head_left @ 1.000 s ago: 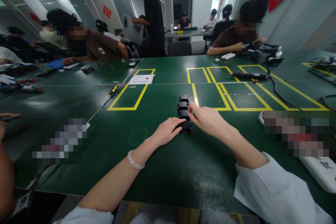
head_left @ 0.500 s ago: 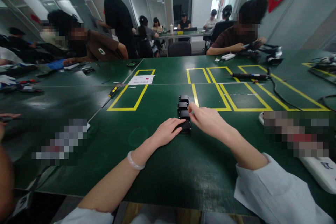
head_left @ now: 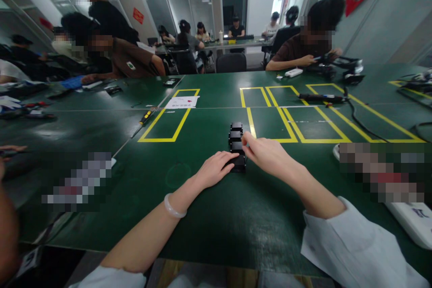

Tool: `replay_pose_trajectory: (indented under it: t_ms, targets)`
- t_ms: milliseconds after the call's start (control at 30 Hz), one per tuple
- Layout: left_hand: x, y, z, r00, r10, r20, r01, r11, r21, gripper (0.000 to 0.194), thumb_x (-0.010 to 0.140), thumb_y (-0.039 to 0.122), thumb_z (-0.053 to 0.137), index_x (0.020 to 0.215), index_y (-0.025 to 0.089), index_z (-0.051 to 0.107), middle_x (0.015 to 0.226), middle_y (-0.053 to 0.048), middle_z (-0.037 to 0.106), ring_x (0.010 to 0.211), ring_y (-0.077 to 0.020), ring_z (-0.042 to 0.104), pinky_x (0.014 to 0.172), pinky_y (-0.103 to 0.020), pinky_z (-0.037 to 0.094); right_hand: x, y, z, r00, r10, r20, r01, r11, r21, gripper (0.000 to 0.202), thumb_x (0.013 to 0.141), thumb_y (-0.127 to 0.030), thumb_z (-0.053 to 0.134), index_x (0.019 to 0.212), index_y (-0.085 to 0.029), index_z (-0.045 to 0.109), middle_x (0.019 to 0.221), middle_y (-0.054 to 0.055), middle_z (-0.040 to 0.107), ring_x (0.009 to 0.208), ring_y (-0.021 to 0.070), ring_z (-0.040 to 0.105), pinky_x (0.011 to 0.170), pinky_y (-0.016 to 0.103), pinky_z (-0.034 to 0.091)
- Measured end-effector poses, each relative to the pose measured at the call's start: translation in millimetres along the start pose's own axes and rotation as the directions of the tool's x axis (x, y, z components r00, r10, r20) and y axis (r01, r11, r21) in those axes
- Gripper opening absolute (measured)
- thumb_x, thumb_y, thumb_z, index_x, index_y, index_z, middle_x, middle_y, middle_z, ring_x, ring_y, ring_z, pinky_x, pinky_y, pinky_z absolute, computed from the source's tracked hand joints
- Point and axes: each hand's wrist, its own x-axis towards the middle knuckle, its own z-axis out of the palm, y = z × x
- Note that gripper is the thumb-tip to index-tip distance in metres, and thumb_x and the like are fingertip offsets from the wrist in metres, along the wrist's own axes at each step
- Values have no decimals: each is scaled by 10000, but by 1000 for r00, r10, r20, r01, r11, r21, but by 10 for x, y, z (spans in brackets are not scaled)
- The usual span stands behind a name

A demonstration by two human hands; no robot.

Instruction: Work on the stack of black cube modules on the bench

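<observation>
Several small black box-shaped blocks (head_left: 236,135) stand in a row running away from me on the green table. My left hand (head_left: 216,168) is on the nearest black block (head_left: 240,162), with its fingers over the far edge and its thumb at the near left side. A pale bracelet circles the left wrist. Close against the right side of the row, my right hand (head_left: 261,149) has its fingers curled into a pinch. What lies between those fingertips, if anything, is hidden.
Yellow tape outlines (head_left: 293,140) mark the green table (head_left: 216,234) beyond the row. A white sheet (head_left: 182,102) and a yellow-black screwdriver (head_left: 146,117) lie left. A black corded tool (head_left: 322,98) lies right. Blurred-out strips flank my arms. Co-workers sit across the table.
Both my hands and the black blocks keep their places. In the background, the standing person in black has moved left.
</observation>
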Motion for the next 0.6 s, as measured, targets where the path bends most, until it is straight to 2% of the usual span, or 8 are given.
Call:
replay_pose_trajectory:
  t_ms: [133,400,600]
  targets:
    - [3,7,-6,1000,-1,5,1,1000,-5,387,971,337,367,1348,266,415,1262,-44,535,1074,-204,513,950,-370,423,13,-4,-8,1000,12,15,-12,999,-31,250,965,-378,292,1058,-198,439,816,52,685,684,189,631,511,248,224]
    - [1,19,-20,1000,-4,4,4,1000,-3,370,971,338,366,1325,258,439,1219,-52,553,1090,-206,511,953,-369,423,-17,-29,-66,999,0,41,-1,1000,7,218,956,-279,281,1080,-191,437,820,50,678,667,175,622,533,252,247]
    - [4,10,-7,1000,-6,0,6,1000,-4,369,971,338,371,1326,260,437,1223,-47,554,1089,-199,513,955,-363,421,-6,-15,-34,1000,-10,24,10,1000,-16,238,964,-355,301,1043,-189,453,795,54,671,658,174,619,511,250,210]
